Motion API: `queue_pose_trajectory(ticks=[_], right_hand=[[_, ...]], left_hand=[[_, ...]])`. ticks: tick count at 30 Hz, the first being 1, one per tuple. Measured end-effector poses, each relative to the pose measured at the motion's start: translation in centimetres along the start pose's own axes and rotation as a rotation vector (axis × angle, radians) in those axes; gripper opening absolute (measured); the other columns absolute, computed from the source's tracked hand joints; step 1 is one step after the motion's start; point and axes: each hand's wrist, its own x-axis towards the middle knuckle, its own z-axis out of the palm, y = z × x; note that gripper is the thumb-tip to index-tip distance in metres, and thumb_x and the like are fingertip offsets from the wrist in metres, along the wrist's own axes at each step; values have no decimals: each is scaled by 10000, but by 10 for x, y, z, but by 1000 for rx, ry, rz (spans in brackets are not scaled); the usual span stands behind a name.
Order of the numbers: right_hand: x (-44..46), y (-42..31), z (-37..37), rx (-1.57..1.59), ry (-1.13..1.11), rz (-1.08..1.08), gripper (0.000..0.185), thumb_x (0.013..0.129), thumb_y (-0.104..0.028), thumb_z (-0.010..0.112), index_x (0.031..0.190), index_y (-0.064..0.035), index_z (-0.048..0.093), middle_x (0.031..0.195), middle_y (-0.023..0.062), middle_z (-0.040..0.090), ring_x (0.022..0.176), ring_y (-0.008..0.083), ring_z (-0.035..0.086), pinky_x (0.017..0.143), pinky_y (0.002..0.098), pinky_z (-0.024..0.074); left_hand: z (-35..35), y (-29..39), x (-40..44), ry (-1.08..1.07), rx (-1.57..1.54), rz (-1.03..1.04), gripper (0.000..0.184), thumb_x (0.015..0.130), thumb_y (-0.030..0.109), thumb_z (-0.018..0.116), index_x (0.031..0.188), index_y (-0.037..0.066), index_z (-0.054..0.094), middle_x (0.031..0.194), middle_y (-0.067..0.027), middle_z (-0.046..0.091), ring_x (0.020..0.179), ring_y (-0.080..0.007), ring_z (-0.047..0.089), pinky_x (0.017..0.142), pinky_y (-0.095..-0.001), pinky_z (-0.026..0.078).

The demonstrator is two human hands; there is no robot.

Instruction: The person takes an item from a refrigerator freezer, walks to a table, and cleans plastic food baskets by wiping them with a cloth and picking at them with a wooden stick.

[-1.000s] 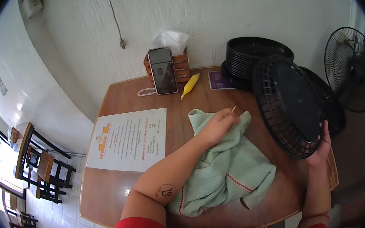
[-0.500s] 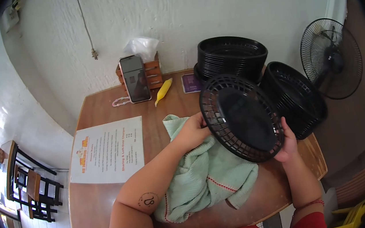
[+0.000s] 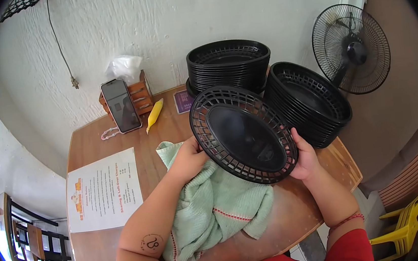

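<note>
A black oval plastic food basket [image 3: 244,136] with a latticed rim is held up between my two hands, tilted so its inside faces me. My left hand [image 3: 188,159] grips its left rim, fingers partly hidden behind the basket. On the opposite side, my right hand [image 3: 304,157] pinches the lower right rim, thumb on the edge. Beneath the basket lies a crumpled light green towel [image 3: 212,214] with red stitched lines. Behind the basket stands one stack of matching black baskets [image 3: 228,70]; another stack [image 3: 308,105] leans to the right of it.
On the wooden table [image 3: 101,249] lie a printed sheet [image 3: 104,192], a banana-shaped yellow item [image 3: 155,116] and a purple card [image 3: 182,101]. A phone [image 3: 121,106] leans on a wooden holder [image 3: 141,96]. A black fan [image 3: 352,49] and yellow chair [image 3: 412,221] are at right.
The view has shifted right, so the scene appears further left. The basket's tilt has changed slightly, showing more of its inside. Both hands keep their hold on its rim.
</note>
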Motion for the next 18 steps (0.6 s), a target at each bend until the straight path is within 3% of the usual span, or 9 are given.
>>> queue_pose_trajectory(ticks=[4, 7, 9, 11, 12, 14, 15, 16, 18], right_hand=[[-1, -2, 5, 11, -73, 7, 393, 880, -323, 421, 1163, -52, 457, 1095, 131, 545, 907, 224, 569, 787, 341, 452], [-3, -8, 4, 15, -35, -32, 380, 881, -322, 417, 1141, -51, 476, 1069, 123, 560, 895, 221, 574, 795, 344, 449], [-3, -11, 4, 20, 2, -65, 370, 882, -321, 414, 1120, -50, 496, 1044, 116, 576, 883, 218, 578, 803, 347, 445], [-5, -8, 11, -9, 80, -28, 363, 882, -311, 417, 1105, -37, 499, 1031, 119, 578, 869, 216, 580, 789, 339, 452], [-6, -3, 15, -34, 160, 9, 356, 882, -301, 420, 1090, -24, 502, 1019, 122, 580, 856, 215, 581, 774, 330, 458], [-7, 12, 22, -77, 315, 95, 344, 883, -282, 425, 1060, 2, 507, 994, 129, 584, 830, 212, 584, 744, 314, 472], [-7, 18, 22, -69, 301, 110, 344, 883, -282, 425, 1060, 2, 507, 994, 129, 584, 830, 212, 584, 744, 314, 472], [-8, 23, 21, -128, 340, 119, 351, 882, -284, 422, 1057, 8, 507, 992, 131, 585, 824, 215, 585, 741, 316, 474], [-12, 28, 18, -253, 423, 134, 364, 880, -289, 416, 1052, 19, 507, 987, 135, 586, 813, 222, 588, 733, 320, 478]], left_hand=[[-8, -19, 5, 111, -244, 16, 116, 713, -12, 557, 732, 78, 486, 676, 22, 502, 605, -52, 431, 555, -176, 378], [-15, 5, 8, 620, -345, -188, 173, 748, 51, 571, 677, 121, 429, 613, 26, 442, 519, -69, 396, 507, -170, 348], [-30, 1, 12, 894, -307, -120, 191, 759, 72, 567, 660, 130, 414, 605, 32, 421, 495, -68, 369, 486, -176, 337], [-35, 11, 9, 946, -428, 102, 223, 760, 79, 573, 632, 122, 396, 589, 38, 394, 497, -68, 340, 477, -192, 326], [-31, 18, 5, 956, -418, 110, 223, 760, 79, 573, 632, 122, 396, 589, 38, 394, 497, -68, 340, 477, -192, 326], [-3, 35, -8, 842, -41, 432, 248, 755, 77, 582, 613, 99, 379, 572, 38, 371, 500, -76, 322, 474, -204, 315], [19, 51, -27, 688, 280, 464, 253, 746, 55, 581, 611, 78, 368, 560, 30, 346, 494, -84, 300, 462, -209, 298], [29, 33, -34, 307, 271, 533, 192, 727, 52, 592, 643, 68, 421, 652, -21, 485, 547, -149, 428, 540, -246, 388], [65, 31, -46, -47, 517, 861, 184, 746, 117, 611, 657, 66, 458, 897, -70, 604, 825, -227, 569, 787, -315, 437]])
